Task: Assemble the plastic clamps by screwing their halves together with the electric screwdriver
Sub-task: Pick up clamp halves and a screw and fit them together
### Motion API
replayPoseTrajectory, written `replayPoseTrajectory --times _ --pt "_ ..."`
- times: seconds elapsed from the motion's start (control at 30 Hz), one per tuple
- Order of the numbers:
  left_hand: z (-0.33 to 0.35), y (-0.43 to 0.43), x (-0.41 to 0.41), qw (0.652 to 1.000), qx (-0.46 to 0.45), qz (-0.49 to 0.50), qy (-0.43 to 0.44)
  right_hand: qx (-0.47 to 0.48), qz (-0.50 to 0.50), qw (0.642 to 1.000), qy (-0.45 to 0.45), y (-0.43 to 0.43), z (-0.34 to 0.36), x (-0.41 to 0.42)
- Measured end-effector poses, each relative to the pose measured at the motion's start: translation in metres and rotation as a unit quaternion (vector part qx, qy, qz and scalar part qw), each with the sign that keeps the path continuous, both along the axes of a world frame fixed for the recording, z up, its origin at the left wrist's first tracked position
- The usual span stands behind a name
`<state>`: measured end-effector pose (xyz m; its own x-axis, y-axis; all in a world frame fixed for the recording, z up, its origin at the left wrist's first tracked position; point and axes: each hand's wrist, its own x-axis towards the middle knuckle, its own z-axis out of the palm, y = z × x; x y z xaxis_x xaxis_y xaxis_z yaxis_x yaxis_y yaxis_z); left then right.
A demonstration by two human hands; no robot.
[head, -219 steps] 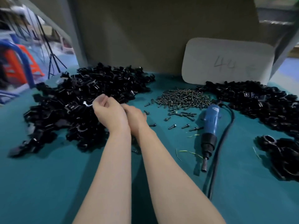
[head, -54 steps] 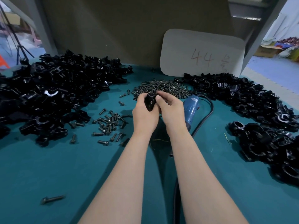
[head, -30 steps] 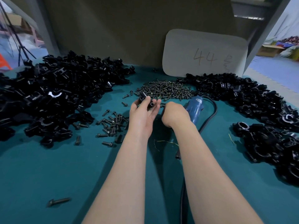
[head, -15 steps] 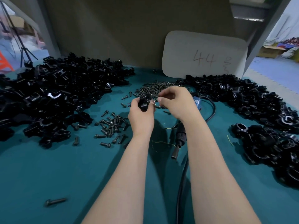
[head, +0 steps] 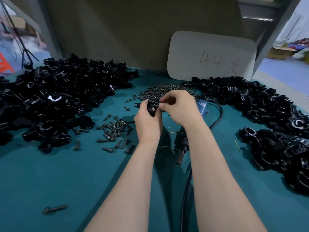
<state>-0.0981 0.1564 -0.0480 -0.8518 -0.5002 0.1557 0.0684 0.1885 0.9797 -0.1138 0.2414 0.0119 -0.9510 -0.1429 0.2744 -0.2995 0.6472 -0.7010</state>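
Clamp [head: 152,107] held up over the desk [head: 50,173].
Left hand [head: 147,121] grips it, right hand [head: 179,108] pinches its top, just before the screws [head: 160,91]; its axis is unclear. To their right the screwdriver [head: 184,143] lies far-to-near, bit end toward the person.

Black clamp [head: 152,107] gripped in left hand [head: 147,121], right hand [head: 178,106] pinching its top edge, halves apparently mated; blue screwdriver [head: 202,109] lies flat under right wrist, bit toward viewer; loose screws [head: 115,129] left.
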Motion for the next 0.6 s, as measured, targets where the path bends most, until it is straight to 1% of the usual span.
replayPoseTrajectory --times 0.13,0.4,0.47,0.6 --pt "0.001 0.002 0.002 0.998 -0.052 0.011 -0.015 -0.001 -0.013 1.0 0.007 -0.004 -0.001 0.001" --pt "0.001 -0.001 0.001 0.996 -0.079 0.03 -0.021 -0.019 -0.08 0.996 0.035 -0.025 -0.016 0.004" --pt "0.001 0.0 0.002 0.996 -0.083 0.032 -0.022 -0.006 -0.086 0.996 0.036 -0.024 -0.019 0.003" --pt "0.001 0.001 0.002 0.996 -0.071 0.045 -0.021 0.021 -0.064 0.998 0.0 -0.018 -0.012 0.001"
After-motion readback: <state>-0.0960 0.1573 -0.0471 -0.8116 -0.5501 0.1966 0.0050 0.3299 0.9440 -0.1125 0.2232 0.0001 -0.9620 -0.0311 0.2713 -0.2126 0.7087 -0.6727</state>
